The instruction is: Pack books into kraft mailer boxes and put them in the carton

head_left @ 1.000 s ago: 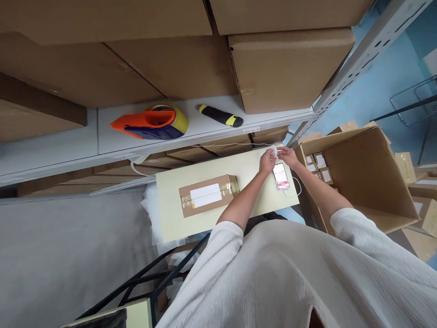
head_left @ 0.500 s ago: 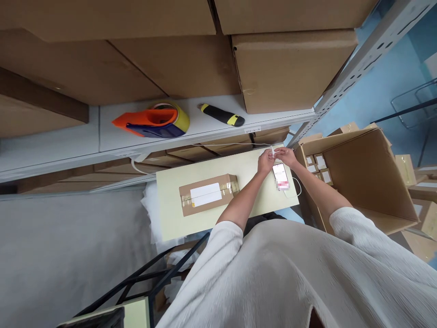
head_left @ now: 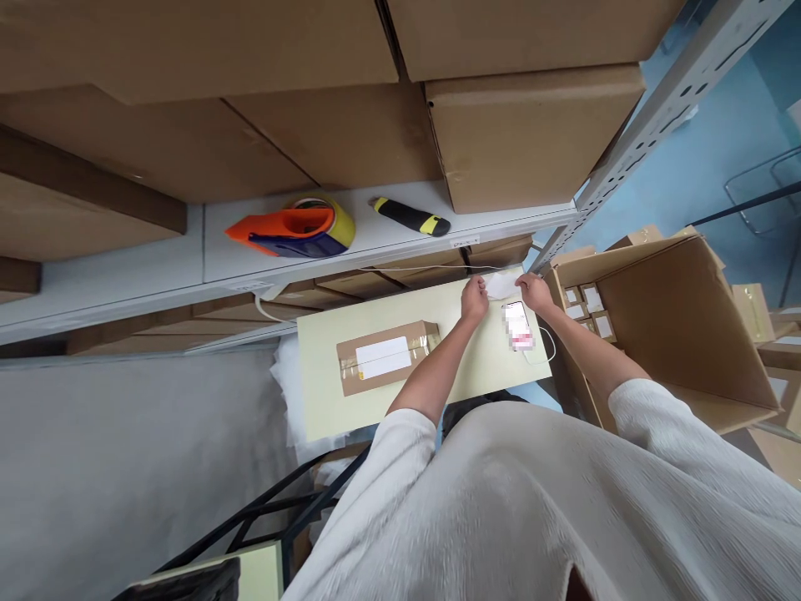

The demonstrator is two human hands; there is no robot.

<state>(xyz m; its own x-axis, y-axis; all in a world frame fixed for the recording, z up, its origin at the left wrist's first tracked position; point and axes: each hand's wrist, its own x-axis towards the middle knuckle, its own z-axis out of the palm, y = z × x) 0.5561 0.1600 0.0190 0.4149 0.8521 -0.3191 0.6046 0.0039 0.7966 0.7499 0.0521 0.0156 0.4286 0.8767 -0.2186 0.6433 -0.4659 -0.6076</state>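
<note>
A small white sheet of paper is stretched between my two hands above the far right corner of the pale yellow table. My left hand pinches its left end, and my right hand pinches its right end. Just below them a phone lies on the table with its screen lit and a white cable plugged in. A taped cardboard parcel with a white label rests in the table's middle, left of my left forearm.
On the white shelf behind the table lie an orange tape dispenser and a black-and-yellow utility knife, with big cartons stacked above. An open carton holding several small boxes stands at the right. A black metal frame is below.
My hands, close together before, have drawn apart, spreading the white paper out between them. The view shifted slightly.
</note>
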